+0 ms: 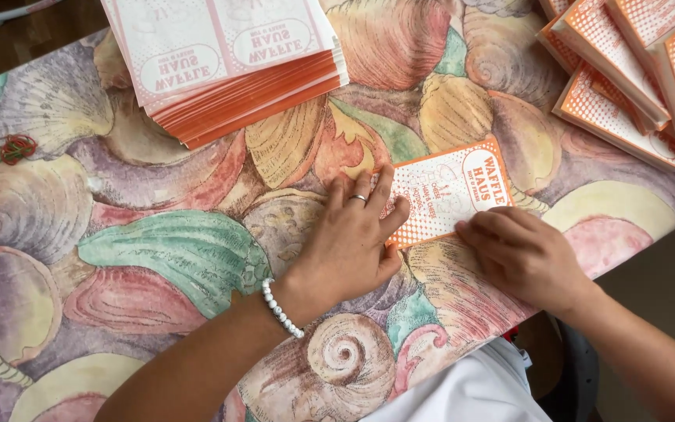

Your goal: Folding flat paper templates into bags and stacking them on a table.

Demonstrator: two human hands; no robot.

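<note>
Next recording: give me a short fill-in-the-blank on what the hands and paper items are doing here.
Both hands press on one orange-and-white ____ lying flat on the tablecloth.
The left hand wears a ring and a beaded ____ at the wrist.
The flat stack lies at the table's far edge, ____ from the right hand.

Missing: paper sleeve; bracelet; apart

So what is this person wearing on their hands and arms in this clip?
Both forearms are bare, with no sleeves or gloves in view. The left hand has a slim silver ring on one finger and a bracelet of small white beads around the wrist. The right hand shows no ring, watch or bracelet.
</note>
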